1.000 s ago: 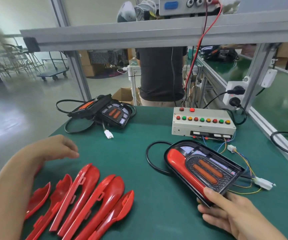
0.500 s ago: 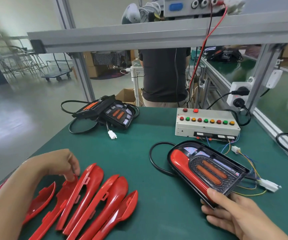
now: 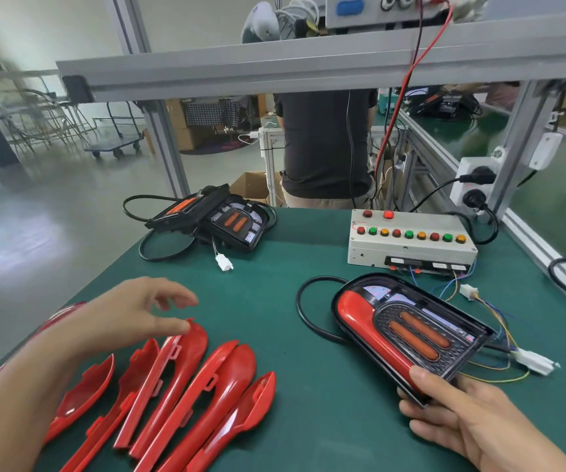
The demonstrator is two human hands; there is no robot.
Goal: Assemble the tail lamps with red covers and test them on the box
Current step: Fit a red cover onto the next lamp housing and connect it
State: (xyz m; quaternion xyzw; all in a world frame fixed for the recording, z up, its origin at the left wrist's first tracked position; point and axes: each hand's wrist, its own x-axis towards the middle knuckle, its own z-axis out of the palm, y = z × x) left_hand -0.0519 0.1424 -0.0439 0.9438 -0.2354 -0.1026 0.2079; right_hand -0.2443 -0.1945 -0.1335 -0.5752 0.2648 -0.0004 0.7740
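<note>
A green-topped table [image 3: 274,294] carries everything. On it lie loose red covers [image 3: 186,379], a tail lamp [image 3: 407,332], two more lamps [image 3: 213,219] and a button box [image 3: 411,243].

Near the front left corner of the tabletop [image 3: 274,437], a row of covers [image 3: 186,386] lies side by side. Right of them, toward the front right, sits a tail lamp [image 3: 407,332]. Behind that lamp, at the back right, there's the test box [image 3: 411,247]. At the back left edge, two more lamps [image 3: 213,219] lie stacked, cables looped around them.
</note>
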